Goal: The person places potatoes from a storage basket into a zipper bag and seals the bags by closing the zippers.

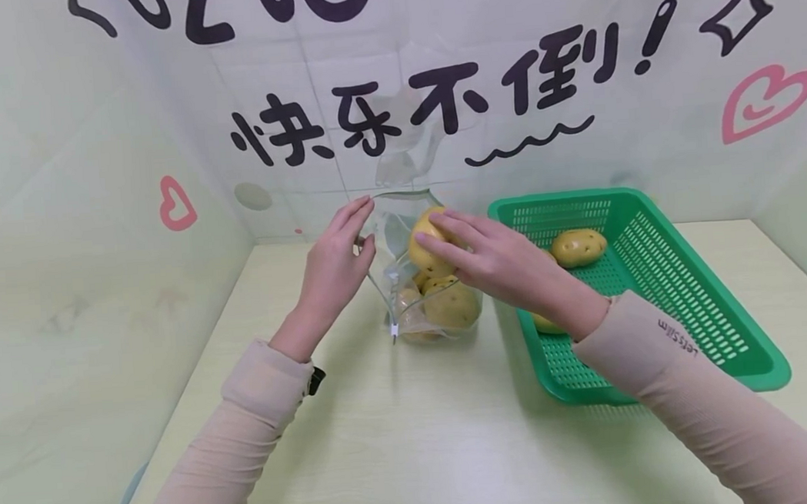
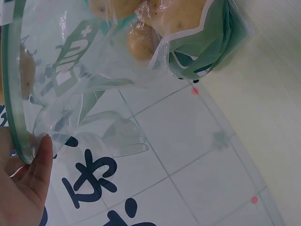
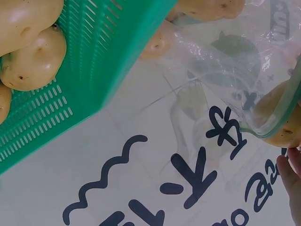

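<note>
A clear zip bag stands on the table with several potatoes in its bottom. My left hand pinches the bag's green-edged rim at its left side; in the left wrist view the fingertips are on that rim. My right hand grips another potato at the bag's mouth. Seen from the right wrist, this potato is partly behind the green rim, with the fingers right at its end. A zip slider hangs at the bag's front.
To the right of the bag stands a green plastic basket with a few potatoes in it, partly hidden by my right forearm. Behind the table hangs a white sheet printed with black characters and pink hearts.
</note>
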`<state>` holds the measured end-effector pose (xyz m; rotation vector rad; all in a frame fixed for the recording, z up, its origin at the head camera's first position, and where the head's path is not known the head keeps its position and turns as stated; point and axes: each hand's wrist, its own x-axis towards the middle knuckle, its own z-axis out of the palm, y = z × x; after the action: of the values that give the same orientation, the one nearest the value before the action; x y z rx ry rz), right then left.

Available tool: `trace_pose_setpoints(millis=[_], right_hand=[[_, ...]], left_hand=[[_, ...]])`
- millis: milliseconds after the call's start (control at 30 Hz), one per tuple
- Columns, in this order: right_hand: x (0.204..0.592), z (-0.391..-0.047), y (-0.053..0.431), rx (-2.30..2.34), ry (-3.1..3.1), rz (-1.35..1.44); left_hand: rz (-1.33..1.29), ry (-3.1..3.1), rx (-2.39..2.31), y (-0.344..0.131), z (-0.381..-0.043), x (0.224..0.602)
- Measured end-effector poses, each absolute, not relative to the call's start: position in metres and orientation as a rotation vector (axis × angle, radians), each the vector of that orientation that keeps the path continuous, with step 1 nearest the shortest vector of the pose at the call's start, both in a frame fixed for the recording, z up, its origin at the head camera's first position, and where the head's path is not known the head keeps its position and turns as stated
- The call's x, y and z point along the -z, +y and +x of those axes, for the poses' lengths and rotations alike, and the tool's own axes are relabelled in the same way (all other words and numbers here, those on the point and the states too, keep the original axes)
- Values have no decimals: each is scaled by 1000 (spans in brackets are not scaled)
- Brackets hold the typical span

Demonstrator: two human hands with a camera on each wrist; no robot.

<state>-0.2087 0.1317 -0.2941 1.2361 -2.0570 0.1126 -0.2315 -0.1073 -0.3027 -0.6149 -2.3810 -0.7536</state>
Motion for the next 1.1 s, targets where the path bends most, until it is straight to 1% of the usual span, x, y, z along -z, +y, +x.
trace_pose_setpoints(millis=[367,1100], right_hand=[[295,-213,133,-209,-2014,1193],[294,-221,150,-191,-2004,1146]], left_hand=[[-621,-2390,733,-108,-231,304],[-622,-2411,711,-107,-233,308]])
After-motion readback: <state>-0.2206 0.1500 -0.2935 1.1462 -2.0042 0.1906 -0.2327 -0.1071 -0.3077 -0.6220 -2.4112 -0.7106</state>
